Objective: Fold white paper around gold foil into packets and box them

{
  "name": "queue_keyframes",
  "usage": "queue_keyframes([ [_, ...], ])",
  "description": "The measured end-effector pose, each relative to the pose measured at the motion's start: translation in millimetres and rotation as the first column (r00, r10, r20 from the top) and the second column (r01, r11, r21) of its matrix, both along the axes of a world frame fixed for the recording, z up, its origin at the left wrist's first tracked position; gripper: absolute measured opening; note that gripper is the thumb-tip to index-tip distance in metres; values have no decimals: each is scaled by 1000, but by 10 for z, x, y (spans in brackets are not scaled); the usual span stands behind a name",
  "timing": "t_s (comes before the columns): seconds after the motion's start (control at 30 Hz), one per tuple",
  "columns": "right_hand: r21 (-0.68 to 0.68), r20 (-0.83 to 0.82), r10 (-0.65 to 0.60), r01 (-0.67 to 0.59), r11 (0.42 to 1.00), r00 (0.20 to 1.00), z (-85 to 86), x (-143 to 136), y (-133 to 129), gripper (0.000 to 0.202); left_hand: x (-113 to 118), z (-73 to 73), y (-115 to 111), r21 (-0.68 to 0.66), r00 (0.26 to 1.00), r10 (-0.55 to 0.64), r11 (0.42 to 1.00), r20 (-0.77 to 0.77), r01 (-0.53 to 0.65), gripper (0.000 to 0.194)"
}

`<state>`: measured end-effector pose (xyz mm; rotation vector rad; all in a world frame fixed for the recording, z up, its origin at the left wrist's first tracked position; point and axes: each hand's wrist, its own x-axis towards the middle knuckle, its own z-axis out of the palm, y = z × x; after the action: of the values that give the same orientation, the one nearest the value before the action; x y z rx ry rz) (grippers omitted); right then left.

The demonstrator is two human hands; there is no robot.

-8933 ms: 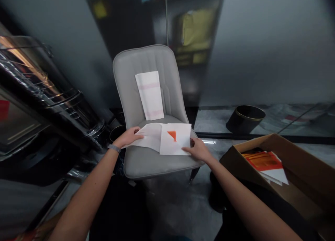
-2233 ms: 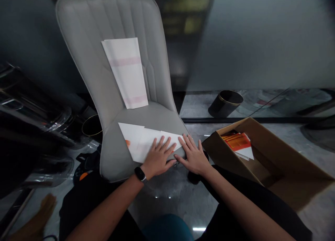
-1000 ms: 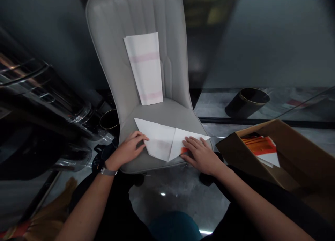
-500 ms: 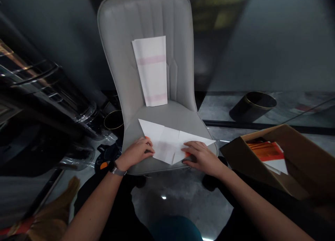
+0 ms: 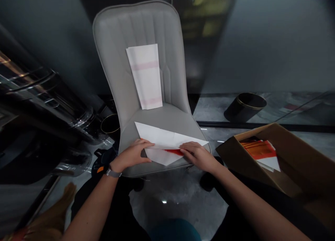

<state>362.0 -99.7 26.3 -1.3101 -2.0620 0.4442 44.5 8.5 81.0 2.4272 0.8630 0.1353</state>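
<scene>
A white folded sheet of paper (image 5: 162,135) with pointed ends lies across the seat of a grey chair (image 5: 180,120). Its near flap is partly raised, and a red-orange strip shows beneath the fold. At the paper's left end, my left hand (image 5: 132,155) rests its fingertips on the fold, with the thumb spread apart lower down. My right hand (image 5: 200,156) pinches the flap's edge near the right end, beside the red strip. Behind, a taller folded white paper (image 5: 146,77) with pale pink bands leans upright against the chair back.
To the right stands an open cardboard box (image 5: 290,143) containing orange-and-white folded papers (image 5: 261,151). A black bin (image 5: 111,124) is left of the chair; another black bin shape (image 5: 244,108) shows behind, right. Dark glossy cylinders (image 5: 52,90) line the left.
The paper's flap has been lifted and folded, exposing a red strip. My right hand has closed on its edge, and my left fingers have moved onto the fold. The view has shifted slightly.
</scene>
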Motion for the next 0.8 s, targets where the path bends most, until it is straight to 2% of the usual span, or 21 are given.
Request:
queue_keyframes([
  [0.03, -2, -5, -13, 13, 1000, 1000, 8, -1, -8, 30, -3, -5, 13, 33, 1000, 9, 999, 3, -9, 54],
  [0.13, 17, -8, -41, 41, 999, 999, -33, 0, -29, 25, 0, -38, 75, 110, 1000, 12, 994, 24, -14, 23],
  [0.17, 31, -7, -40, 41, 999, 999, -64, 0, -32, 27, 6, -46, 96, 118, 999, 6, 993, 47, -11, 19],
  [0.27, 88, -25, -47, 49, 995, 999, -167, -5, -15, 40, 28, -40, 122, 120, 988, -5, 993, 152, -14, 23],
  [0.37, 99, -95, -69, 79, 992, 993, -201, -10, 16, 31, 40, 16, 89, 133, 973, 31, 989, 229, -63, 27],
  [0.43, 41, -168, -73, 81, 996, 983, -149, -4, 23, 31, 39, 72, 59, 138, 964, 55, 986, 259, -93, 29],
  [0.57, -218, -327, -80, 7, 976, 942, 114, 63, -7, 33, 38, 180, 89, 186, 956, 99, 970, 276, -154, 43],
  [0.67, -353, -391, -146, -1, 936, 909, 294, 183, -15, 34, 74, 203, 213, 218, 939, 157, 949, 307, -230, 30],
  [0.73, -401, -404, -198, 21, 916, 893, 315, 295, 10, 36, 122, 167, 319, 177, 910, 253, 930, 329, -323, 31],
  [0.8, -468, -393, -258, 49, 882, 883, 242, 418, 54, 41, 184, 93, 422, 116, 877, 356, 905, 322, -410, 34],
])
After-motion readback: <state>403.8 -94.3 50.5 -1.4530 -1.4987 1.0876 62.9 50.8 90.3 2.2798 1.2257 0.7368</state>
